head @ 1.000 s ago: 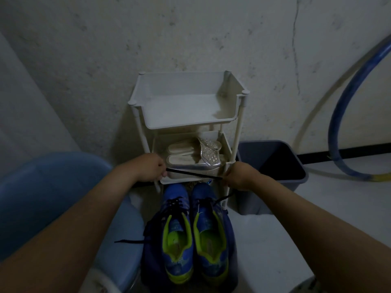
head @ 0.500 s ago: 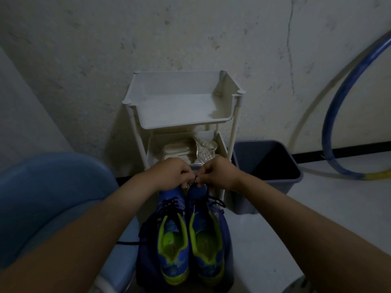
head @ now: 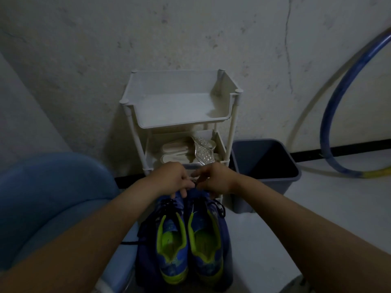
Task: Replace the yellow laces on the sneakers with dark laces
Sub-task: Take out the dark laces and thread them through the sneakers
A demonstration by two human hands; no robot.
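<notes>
Two blue sneakers with neon-yellow lining stand side by side below me, the left sneaker point(head: 171, 246) and the right sneaker point(head: 206, 244), toes pointing away. Dark laces point(head: 220, 208) run through their eyelets; a loose dark end point(head: 129, 243) trails left. My left hand point(head: 171, 179) and my right hand point(head: 215, 178) meet over the toe ends, fingers curled, pinching a dark lace point(head: 195, 183) between them. The toes are hidden under my hands.
A white two-tier rack point(head: 179, 121) stands against the wall, with pale sandals point(head: 186, 152) on its lower shelf. A dark bin point(head: 264, 178) sits to its right, a blue hoop point(head: 330, 115) leans on the wall, and a blue seat point(head: 42, 197) is at left.
A second ago my hands were apart, stretching the dark lace taut between them. They have since come together over the toes of the sneakers.
</notes>
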